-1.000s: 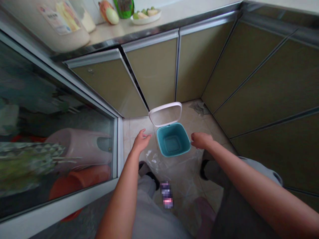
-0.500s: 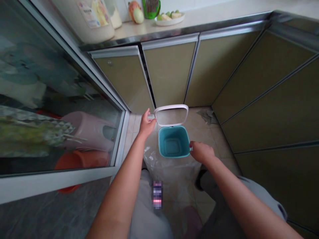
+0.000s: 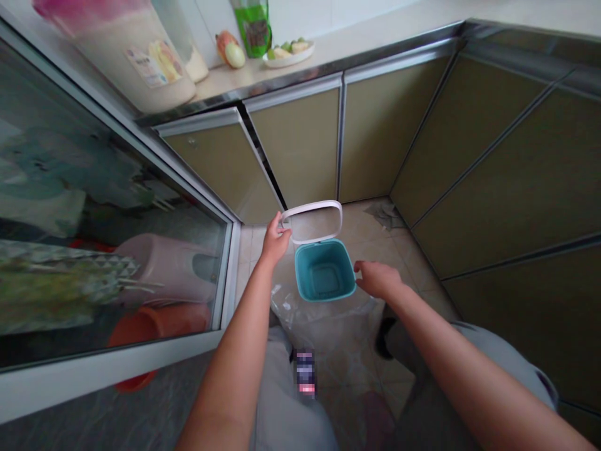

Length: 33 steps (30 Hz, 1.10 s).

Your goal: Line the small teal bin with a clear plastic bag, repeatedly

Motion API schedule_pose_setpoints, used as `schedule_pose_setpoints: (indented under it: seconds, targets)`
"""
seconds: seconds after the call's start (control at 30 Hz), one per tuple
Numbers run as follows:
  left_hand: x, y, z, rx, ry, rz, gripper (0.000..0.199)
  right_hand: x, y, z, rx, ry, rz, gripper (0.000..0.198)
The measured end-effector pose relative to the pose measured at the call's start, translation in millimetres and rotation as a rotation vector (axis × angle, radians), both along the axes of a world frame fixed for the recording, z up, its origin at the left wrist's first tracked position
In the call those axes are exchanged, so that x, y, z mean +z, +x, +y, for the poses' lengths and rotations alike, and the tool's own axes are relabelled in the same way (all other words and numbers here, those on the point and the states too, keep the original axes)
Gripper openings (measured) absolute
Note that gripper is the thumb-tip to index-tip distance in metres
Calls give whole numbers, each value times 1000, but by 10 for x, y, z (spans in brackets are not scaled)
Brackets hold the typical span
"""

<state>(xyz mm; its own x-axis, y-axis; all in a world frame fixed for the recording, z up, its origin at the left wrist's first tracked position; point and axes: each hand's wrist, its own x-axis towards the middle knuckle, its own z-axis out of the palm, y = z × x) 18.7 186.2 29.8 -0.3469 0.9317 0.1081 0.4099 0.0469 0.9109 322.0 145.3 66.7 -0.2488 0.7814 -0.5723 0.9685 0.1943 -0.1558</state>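
A teal square trash bin point(image 3: 325, 270) stands on the tiled floor between my feet, its inside bare. Its pale pink rim frame point(image 3: 340, 219) is swung up at the back edge, leaning behind the opening. My left hand point(image 3: 276, 239) has thumb and fingers at the left side of this frame, pinching it. At the bin's right edge, my right hand point(image 3: 379, 278) curls its fingertips and thumb against the rim. Clear plastic film point(image 3: 300, 313), looking like a thin bag, spreads on the floor in front of and around the bin.
Beige cabinets point(image 3: 295, 138) close off the back and right. On the counter point(image 3: 216, 88) are a large jar point(image 3: 126, 62), an onion point(image 3: 235, 55), a green pouch point(image 3: 253, 28) and a plate of cut food point(image 3: 288, 55). A glass door point(image 3: 226, 263) stands left; a grey cloth point(image 3: 387, 215) lies behind.
My left hand has closed in on the frame's left side, and the frame tilts slightly more. My right hand stays at the bin's right rim. The whole view has shifted a little.
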Motion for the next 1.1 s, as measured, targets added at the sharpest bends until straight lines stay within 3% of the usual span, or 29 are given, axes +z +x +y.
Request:
schedule_pose_setpoints:
  seconds: [0.13, 0.37, 0.57, 0.77, 0.93, 1.1]
  targets:
    - [-2, 7, -88, -55, 36, 110, 62, -12, 25, -18, 0, 2, 8, 40]
    - [40, 64, -508, -89, -4, 299, 69, -63, 133, -51, 40, -8, -5, 41]
    - [39, 248, -1037, -186, -125, 591, 25, -203, 331, -142, 75, -27, -16, 43]
    - [-360, 218, -1456, -394, -347, 873, 22, -517, 566, -385, 199, -124, -64, 55]
    - [-731, 139, -1490, -518, -506, 904, 20, -690, 726, -451, 192, -130, 13, 51]
    - [-946, 169, -1482, -592, -616, 904, 14, -664, 736, -418, 195, -160, 69, 50]
